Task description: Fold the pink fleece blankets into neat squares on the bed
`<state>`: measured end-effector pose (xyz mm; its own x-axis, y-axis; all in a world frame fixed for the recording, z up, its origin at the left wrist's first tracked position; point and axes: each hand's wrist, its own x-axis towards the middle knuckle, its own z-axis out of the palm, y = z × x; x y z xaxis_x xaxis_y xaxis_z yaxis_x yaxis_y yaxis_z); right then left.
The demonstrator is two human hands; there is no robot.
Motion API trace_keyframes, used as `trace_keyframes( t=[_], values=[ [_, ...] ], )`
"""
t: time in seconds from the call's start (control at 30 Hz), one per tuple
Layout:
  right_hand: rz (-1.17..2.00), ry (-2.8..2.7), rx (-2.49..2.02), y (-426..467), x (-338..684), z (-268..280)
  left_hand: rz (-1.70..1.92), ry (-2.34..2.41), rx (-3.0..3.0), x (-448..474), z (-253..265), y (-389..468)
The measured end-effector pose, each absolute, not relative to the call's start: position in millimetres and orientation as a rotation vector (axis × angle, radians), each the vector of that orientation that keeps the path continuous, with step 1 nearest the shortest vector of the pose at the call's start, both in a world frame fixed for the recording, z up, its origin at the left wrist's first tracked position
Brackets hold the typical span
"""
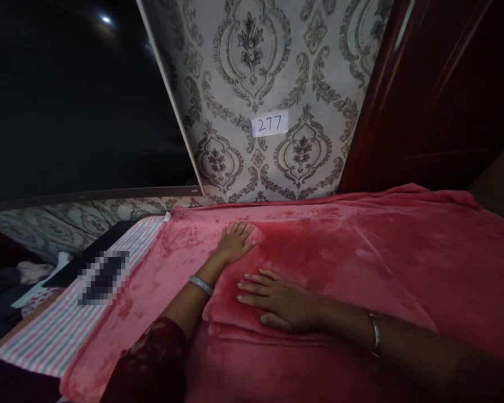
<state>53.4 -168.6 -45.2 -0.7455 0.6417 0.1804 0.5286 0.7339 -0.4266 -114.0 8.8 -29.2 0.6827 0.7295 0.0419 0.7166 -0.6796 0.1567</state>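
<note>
A plush pink-red blanket (331, 257) spreads over the table, with part of it folded into layers at the middle. My left hand (235, 243) lies palm down at the far left corner of the folded part, its fingers spread. On top of the same folded layers, nearer to me, my right hand (281, 302) rests flat with fingers apart, pointing left. Neither hand grips anything. The layered edges of the fold show just below my right hand.
A striped cloth (63, 330) lies under the blanket's left side, with a blurred dark object (103, 277) on it. Behind stand a large dark screen (75, 101), a patterned wall with a paper label (270, 123) reading 277, and a dark red wooden panel (420, 95) at right.
</note>
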Motion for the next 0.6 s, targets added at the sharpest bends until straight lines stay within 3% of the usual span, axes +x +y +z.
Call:
trace_keyframes(
  t=[0.27, 0.43, 0.6],
  values=[
    [0.436, -2.569, -0.889, -169.8, 52.4, -41.0, 0.121, 1.302, 2.691, -103.1, 4.3, 14.6],
    [0.418, -2.272, -0.967, -182.7, 84.4, -12.6, 0.228, 1.062, 2.908, -95.7, 16.1, -70.4],
    [0.233, -2.166, -1.118, -156.2, 128.4, 5.7, 0.277, 0.808, 2.979, -86.1, -7.8, -157.8]
  ],
)
